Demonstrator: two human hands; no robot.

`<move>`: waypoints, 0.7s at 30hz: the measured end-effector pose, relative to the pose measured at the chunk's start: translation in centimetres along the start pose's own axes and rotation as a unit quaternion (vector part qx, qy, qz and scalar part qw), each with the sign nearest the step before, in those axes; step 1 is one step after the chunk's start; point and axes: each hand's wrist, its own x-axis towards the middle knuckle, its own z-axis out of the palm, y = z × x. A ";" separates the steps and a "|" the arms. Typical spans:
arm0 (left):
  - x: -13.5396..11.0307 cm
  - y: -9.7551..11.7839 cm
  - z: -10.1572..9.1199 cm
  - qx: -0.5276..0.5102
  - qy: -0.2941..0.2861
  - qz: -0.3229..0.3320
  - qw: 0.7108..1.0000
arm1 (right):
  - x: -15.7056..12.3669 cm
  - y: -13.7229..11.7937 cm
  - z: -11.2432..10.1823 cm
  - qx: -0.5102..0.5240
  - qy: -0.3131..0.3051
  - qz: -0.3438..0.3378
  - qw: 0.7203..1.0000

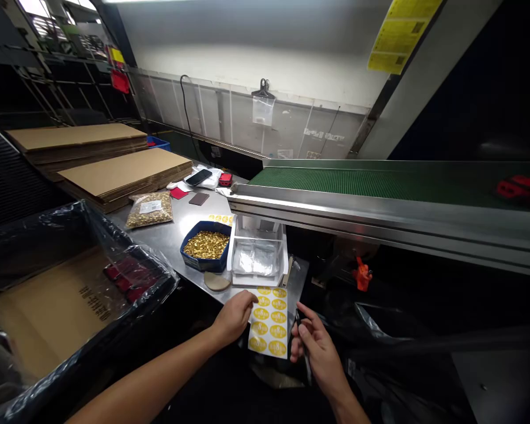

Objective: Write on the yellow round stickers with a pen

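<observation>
My left hand [233, 318] pinches the left edge of a white sheet of round yellow stickers [269, 323], holding it upright over the front edge of the steel table [172, 235]. My right hand [314, 347] is just right of the sheet, fingers curled around a thin dark tool [304, 348] that looks like tweezers. Behind the sheet stands a clear plastic box [257, 258] with small clear bags inside. Left of it is a blue tray [205, 245] full of small gold-coloured parts.
A bag of gold parts [150, 210] and stacked cardboard sheets [123, 174] lie at the back left. A plastic-lined carton [66, 294] holding red items stands at my left. A green conveyor belt [380, 182] runs along the right, with red objects [521, 189] on it.
</observation>
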 end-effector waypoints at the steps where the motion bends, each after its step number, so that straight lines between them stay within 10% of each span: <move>1: 0.2 -0.1 0.3 0.022 -0.006 0.016 1.000 | 0.2 -0.3 0.4 0.036 0.001 0.002 0.999; 8: 1.4 -1.6 0.8 0.093 -0.012 0.049 0.994 | 1.4 -0.9 1.1 0.219 -0.028 0.054 0.974; 16: 1.1 -3.0 1.2 0.080 0.036 0.018 0.996 | 6.0 3.5 3.4 -0.068 0.163 -0.054 0.983; 21: 1.0 -3.4 0.9 0.140 0.015 0.070 0.988 | 8.1 5.5 4.3 -0.167 0.169 -0.103 0.966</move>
